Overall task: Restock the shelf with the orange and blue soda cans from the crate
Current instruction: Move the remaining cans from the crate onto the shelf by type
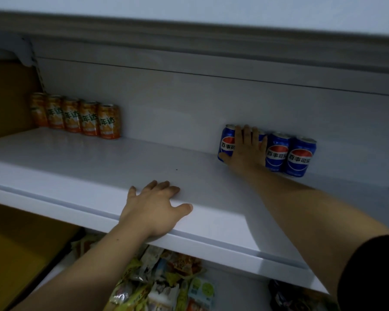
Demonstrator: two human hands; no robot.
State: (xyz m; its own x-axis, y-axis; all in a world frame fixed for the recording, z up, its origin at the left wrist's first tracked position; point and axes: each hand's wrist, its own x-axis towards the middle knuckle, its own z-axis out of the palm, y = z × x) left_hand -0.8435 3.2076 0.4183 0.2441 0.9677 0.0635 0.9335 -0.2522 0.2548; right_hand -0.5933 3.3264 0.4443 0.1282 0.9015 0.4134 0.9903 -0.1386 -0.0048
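On the shelf (pixel 99 167), five orange cans (pixel 76 116) stood in a row at the back left corner, and the blue cans (pixel 290 156) stood in a row along the back edge toward the right. The right hand (pixel 247 149) lay flat against the left end of the blue row, its fingers (pixel 247 133) straight and released, pressing rather than gripping, with the thumb low on the leftmost can. The left hand (pixel 155 205) rested open on the front edge. The crate was out of view. A hard or off-centre shove could probably tip a blue can or knock the row crooked. A can toppled that way could roll forward onto the snack packets (pixel 166 277) below.
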